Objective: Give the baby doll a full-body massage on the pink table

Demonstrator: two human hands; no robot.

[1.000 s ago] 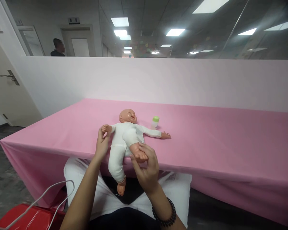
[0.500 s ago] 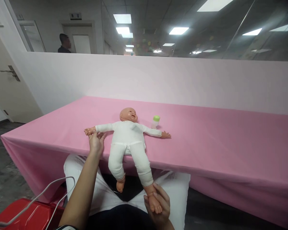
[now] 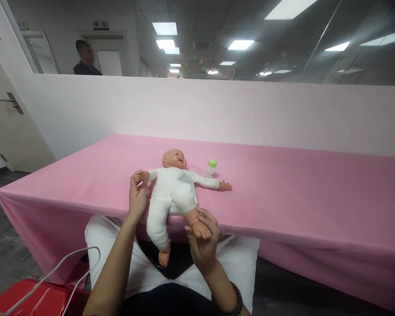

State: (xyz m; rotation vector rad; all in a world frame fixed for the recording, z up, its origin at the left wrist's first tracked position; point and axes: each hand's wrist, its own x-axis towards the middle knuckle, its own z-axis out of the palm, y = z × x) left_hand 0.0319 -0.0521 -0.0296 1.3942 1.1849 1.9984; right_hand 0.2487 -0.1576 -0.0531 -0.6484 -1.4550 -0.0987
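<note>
A baby doll (image 3: 171, 186) with a white cloth body lies on its back on the pink-covered table (image 3: 283, 193), head toward the wall. My left hand (image 3: 138, 197) is closed around the doll's hand and wrist on the left side, with that arm drawn in and bent. Around the lower leg and foot on the right side, my right hand (image 3: 206, 239) is closed, and that leg is bent up at the knee. The doll's other leg hangs over the table edge. Beside the doll's outstretched arm stands a small clear bottle (image 3: 211, 168) with a green cap.
A low white wall (image 3: 250, 114) with glass above it runs behind the table. Beyond the glass is a person (image 3: 85, 59). At the lower left are a red plastic stool or box (image 3: 36, 298) and a white cable (image 3: 62, 254). A door (image 3: 13, 109) is at the left.
My right hand has moved up and away from me, bending the doll's leg toward its body. My left hand has brought the doll's arm inward. The person behind the glass has shifted slightly.
</note>
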